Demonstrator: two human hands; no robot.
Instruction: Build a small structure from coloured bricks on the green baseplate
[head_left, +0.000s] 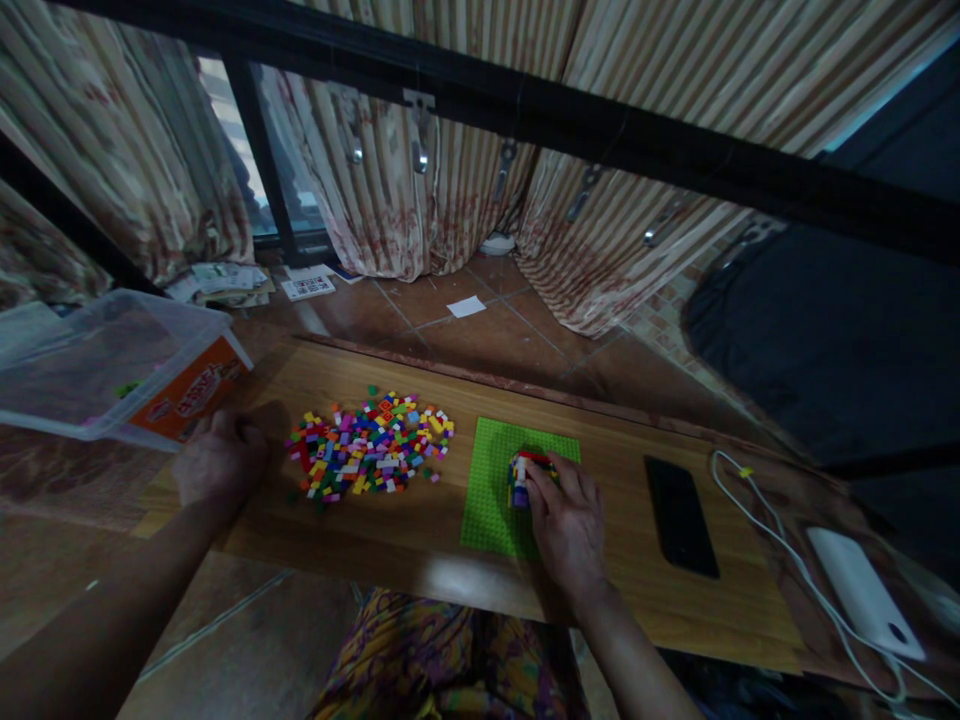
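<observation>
On the right half of the wooden table lies a green studded baseplate (484, 480). A small build of colourful toy bricks (519, 482) stands on it, with red, white, blue and yellow parts showing. My right hand (570, 515) reaches over this build from the right, fingers and thumb closed on it and covering its right part. My left hand (217, 462) rests at the table's left end beside the clear plastic box, fingers curled in and nothing visible in them. Between my hands, left of the baseplate, spreads a loose pile of small toy bricks (367, 450) in many colours.
The clear plastic box (112, 340) with an orange label stands at the left. Right of the baseplate lies a black phone (680, 515). A white power bank (862, 590) and a white cable (787, 550) are at the far right. A dark metal bar crosses beyond the wooden table (405, 560).
</observation>
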